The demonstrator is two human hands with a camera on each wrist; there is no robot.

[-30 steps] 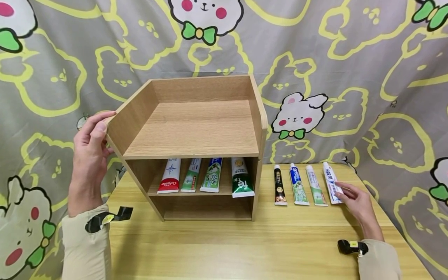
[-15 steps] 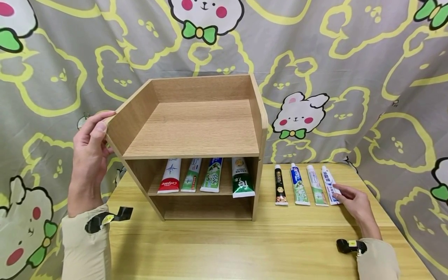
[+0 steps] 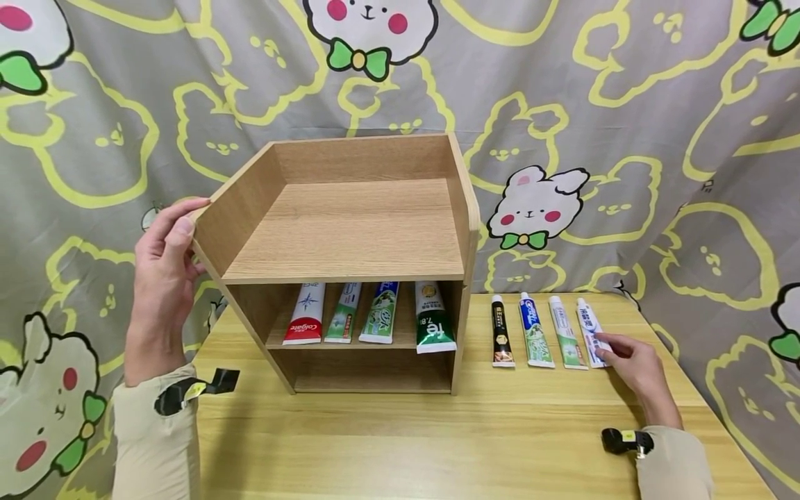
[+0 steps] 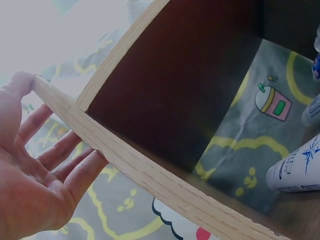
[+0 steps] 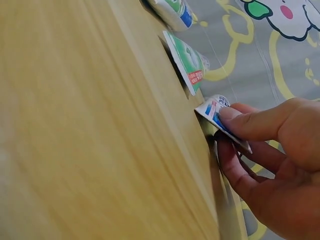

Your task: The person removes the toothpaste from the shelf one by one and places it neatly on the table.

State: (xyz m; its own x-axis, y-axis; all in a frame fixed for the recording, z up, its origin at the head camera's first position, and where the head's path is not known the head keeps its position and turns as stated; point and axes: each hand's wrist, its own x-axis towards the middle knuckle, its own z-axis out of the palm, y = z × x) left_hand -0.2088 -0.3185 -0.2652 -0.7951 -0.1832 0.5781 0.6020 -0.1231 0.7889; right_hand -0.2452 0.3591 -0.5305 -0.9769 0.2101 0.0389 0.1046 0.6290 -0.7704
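Right hand makes its grip on the crimped flat end of the white-and-blue toothpaste tube, thumb on top and fingers curled under it, at the right end of a row of four tubes on the pale wood-grain tabletop. Left hand lies with straight fingers against the smooth wooden shelf unit, thumb on its front corner.
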